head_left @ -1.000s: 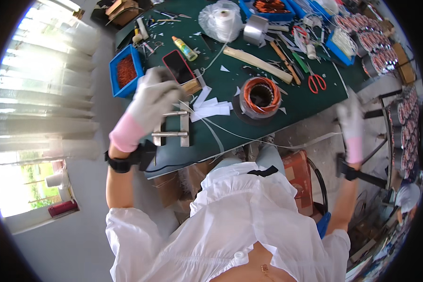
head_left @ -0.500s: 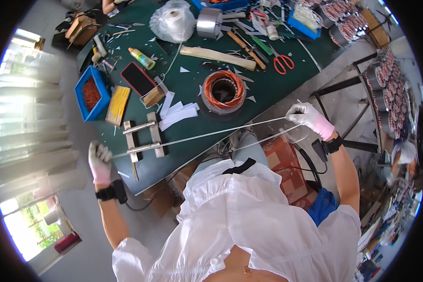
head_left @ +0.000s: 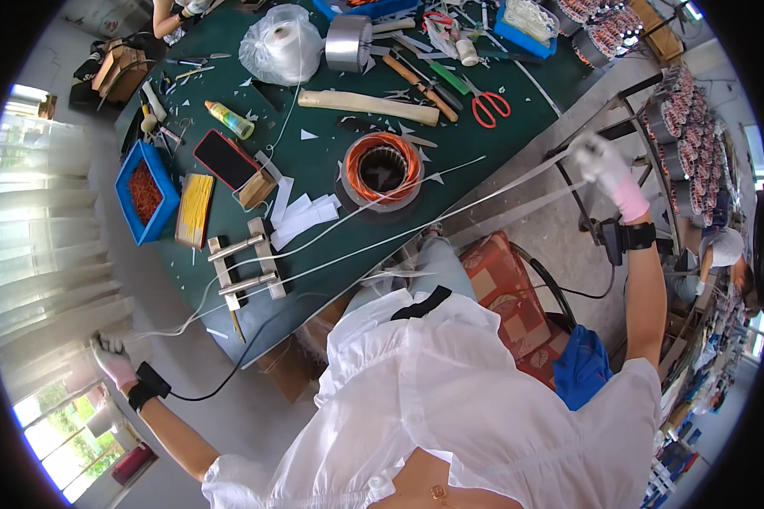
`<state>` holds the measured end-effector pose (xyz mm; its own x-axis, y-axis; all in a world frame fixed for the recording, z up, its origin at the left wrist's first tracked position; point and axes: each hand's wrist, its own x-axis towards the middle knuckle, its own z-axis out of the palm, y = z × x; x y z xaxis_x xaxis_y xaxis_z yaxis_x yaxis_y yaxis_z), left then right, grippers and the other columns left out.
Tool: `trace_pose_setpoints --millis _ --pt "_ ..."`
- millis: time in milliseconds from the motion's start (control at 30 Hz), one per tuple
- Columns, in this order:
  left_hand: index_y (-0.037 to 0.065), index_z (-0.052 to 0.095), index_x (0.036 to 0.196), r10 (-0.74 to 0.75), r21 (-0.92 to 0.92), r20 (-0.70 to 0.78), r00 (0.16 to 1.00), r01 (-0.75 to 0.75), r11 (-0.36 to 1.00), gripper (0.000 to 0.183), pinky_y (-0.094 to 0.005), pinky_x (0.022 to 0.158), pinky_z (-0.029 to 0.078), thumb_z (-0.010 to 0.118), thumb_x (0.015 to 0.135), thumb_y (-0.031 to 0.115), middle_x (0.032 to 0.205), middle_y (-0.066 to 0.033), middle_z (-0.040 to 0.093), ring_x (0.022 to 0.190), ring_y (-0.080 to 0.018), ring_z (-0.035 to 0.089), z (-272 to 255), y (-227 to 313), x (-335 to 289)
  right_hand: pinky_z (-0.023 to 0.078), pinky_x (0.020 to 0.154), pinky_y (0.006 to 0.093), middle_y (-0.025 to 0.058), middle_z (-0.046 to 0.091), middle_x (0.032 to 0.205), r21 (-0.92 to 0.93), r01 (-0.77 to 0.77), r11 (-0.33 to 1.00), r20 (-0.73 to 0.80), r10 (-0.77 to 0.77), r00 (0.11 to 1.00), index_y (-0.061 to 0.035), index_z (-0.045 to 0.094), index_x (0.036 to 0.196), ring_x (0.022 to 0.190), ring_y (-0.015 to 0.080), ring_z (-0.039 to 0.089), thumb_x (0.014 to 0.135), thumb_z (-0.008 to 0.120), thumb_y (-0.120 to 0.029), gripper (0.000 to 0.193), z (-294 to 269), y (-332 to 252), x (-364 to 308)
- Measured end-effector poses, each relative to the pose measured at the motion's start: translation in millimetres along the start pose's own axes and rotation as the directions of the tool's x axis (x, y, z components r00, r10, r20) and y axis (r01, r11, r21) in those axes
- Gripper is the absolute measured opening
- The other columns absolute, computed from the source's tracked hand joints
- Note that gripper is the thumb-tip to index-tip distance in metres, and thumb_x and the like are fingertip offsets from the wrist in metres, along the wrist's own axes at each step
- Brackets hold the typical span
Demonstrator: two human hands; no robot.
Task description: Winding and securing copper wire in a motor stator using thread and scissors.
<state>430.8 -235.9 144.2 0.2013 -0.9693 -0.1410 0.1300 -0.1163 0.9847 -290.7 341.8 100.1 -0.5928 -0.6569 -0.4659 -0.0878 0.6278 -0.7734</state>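
A long thin white cord [head_left: 373,245] is pulled across the table's near edge between my two gloved hands. My left hand [head_left: 115,358], far out at the left by the curtain, is closed on the cord's trailing end. At the right, my right hand [head_left: 604,170] is raised and slightly blurred, with its fingers closed on the other part. A second white strand [head_left: 314,234] curves loosely over the table. The strands pass at a small metal rod frame [head_left: 265,281]. Behind them sits a stator wound with orange wire [head_left: 410,176].
Around the green table [head_left: 289,157] lie white paper strips [head_left: 301,222], a phone [head_left: 226,159], a glue bottle [head_left: 229,120], red-handled scissors [head_left: 491,109], a blue tray [head_left: 132,188] and a bagged thread spool [head_left: 282,42]. Wound stators [head_left: 683,127] fill a rack at right. Another person's arm [head_left: 168,19] shows at top left.
My hands have moved further apart, the left outward and down, the right outward and up. A loose strand now curves across the table past the stator. The whole view has shifted slightly.
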Motion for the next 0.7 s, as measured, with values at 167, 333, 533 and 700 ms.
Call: trace_pose_setpoints --millis 167,333,533,700 --pt "0.004 0.053 0.100 0.174 0.244 0.007 0.985 -0.170 0.955 0.022 -0.0228 0.042 0.022 0.043 0.100 0.024 0.065 0.0033 0.032 0.049 -0.0062 0.024 15.6 1.5 9.3 0.045 0.078 0.0296 0.0076 0.062 0.087 -0.598 0.197 0.777 -0.279 -0.432 0.858 0.0013 0.063 0.094 0.082 0.0152 0.057 0.087 0.064 -0.014 0.017 -56.2 23.9 9.6" --pt "0.005 0.056 0.101 0.311 0.526 -0.128 0.942 -0.201 0.827 0.027 -0.0230 0.041 0.023 0.042 0.100 0.028 0.062 0.0040 0.032 0.047 -0.0066 0.027 -38.4 16.2 30.9 0.046 0.081 0.0281 0.0084 0.064 0.091 -0.608 0.079 0.790 -0.301 -0.321 0.898 0.0018 0.063 0.096 0.086 0.0163 0.059 0.087 0.063 -0.015 0.019 -139.0 80.3 2.2" --pt "0.011 0.059 0.091 0.510 0.778 -0.240 0.826 -0.151 0.610 0.023 -0.0287 0.043 0.031 0.046 0.095 0.029 0.057 0.0032 0.036 0.047 -0.0098 0.034 -118.1 64.0 79.0 0.047 0.083 0.0339 0.0168 0.065 0.098 -0.598 -0.097 0.796 -0.536 -0.307 0.786 0.0027 0.062 0.104 0.091 0.0263 0.062 0.090 0.059 -0.021 0.028 -194.5 116.1 13.3" --pt "0.010 0.061 0.100 0.541 0.600 -0.205 0.815 -0.332 0.728 0.023 -0.0303 0.051 0.039 0.046 0.093 0.025 0.061 0.0040 0.043 0.053 -0.0117 0.040 -92.9 102.2 109.3 0.044 0.086 0.0380 0.0178 0.061 0.099 -0.896 -0.119 0.427 -0.363 -0.553 0.750 -0.0018 0.062 0.107 0.097 0.0290 0.059 0.092 0.055 -0.028 0.031 -194.4 158.2 25.3"
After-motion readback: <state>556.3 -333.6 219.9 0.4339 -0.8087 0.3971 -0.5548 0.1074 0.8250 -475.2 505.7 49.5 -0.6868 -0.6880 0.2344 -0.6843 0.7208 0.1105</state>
